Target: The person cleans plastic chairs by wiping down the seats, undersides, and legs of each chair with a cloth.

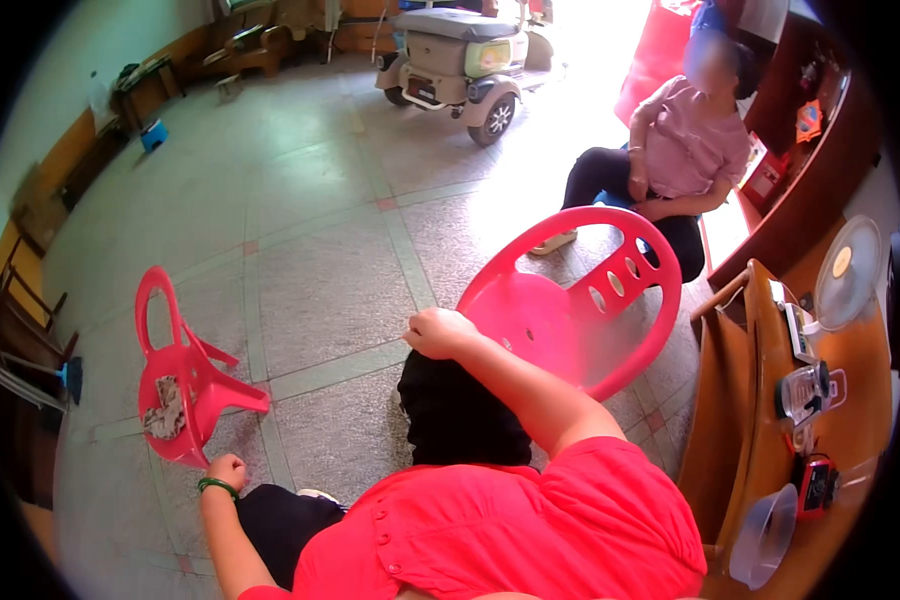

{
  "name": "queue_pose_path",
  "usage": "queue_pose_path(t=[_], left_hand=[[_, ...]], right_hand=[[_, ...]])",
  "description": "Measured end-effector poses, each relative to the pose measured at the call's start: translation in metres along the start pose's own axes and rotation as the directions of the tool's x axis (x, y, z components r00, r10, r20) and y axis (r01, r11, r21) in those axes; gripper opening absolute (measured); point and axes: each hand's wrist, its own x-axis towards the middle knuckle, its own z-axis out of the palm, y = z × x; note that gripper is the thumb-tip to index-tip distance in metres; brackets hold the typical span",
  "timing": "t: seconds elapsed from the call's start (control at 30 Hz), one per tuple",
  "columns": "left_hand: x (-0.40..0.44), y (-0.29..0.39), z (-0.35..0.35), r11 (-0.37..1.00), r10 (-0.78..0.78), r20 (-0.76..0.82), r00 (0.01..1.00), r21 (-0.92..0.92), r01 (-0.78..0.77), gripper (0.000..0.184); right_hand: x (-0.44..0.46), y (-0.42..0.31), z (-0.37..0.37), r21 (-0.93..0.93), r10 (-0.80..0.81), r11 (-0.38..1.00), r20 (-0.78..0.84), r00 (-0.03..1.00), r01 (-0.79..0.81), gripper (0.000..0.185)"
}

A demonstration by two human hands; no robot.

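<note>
My left hand (228, 472), with a green bangle at the wrist, is curled closed beside my left knee. Close to its fingertips is the lower edge of a small pink plastic chair (192, 375); whether they touch I cannot make out. A crumpled patterned cloth (167, 408) lies on that chair's seat. My right hand (440, 332) is a loose fist at my right knee, and nothing shows in it. Just beyond my right forearm stands a larger pink plastic chair (530, 315) with oval slots in its back, partly covered by the arm.
Another person (685, 150) sits low behind the larger chair. A wooden cabinet (722, 400) at the right bears a fan (855, 262), a clear jug (802, 393) and a plastic tub (765, 538). A three-wheeled scooter (460, 65) stands at the back; a blue stool (154, 135) is far left.
</note>
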Motion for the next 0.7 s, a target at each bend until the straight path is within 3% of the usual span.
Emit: queue_pose_path(t=[0.2, 0.33, 0.43, 0.6, 0.7], left_hand=[[0.015, -0.023, 0.013, 0.993, 0.119, -0.057, 0.991, -0.001, -0.119, 0.017], [0.000, -0.007, 0.005, 0.995, 0.070, -0.026, 0.997, -0.068, -0.071, 0.016], [-0.005, -0.001, 0.001, 0.996, 0.085, -0.034, 0.996, 0.009, -0.085, 0.015], [-0.016, 0.011, -0.006, 0.998, 0.027, 0.005, 1.000, -0.054, -0.027, 0.017], [-0.009, 0.003, -0.004, 0.998, 0.061, -0.002, 0.998, 0.013, -0.061, 0.018]], right_hand=[[-0.005, -0.004, -0.009, -0.034, 0.022, 0.999, 0.053, 0.998, -0.020, 0.035], [-0.003, 0.004, -0.008, -0.007, -0.068, 0.998, 0.070, 0.995, 0.069, 0.029], [0.004, 0.014, 0.002, 0.017, -0.082, 0.997, 0.031, 0.996, 0.081, 0.024], [0.001, 0.010, 0.003, -0.004, -0.052, 0.999, -0.005, 0.999, 0.052, 0.025], [-0.001, 0.007, 0.001, -0.022, -0.048, 0.999, -0.004, 0.999, 0.048, 0.029]])
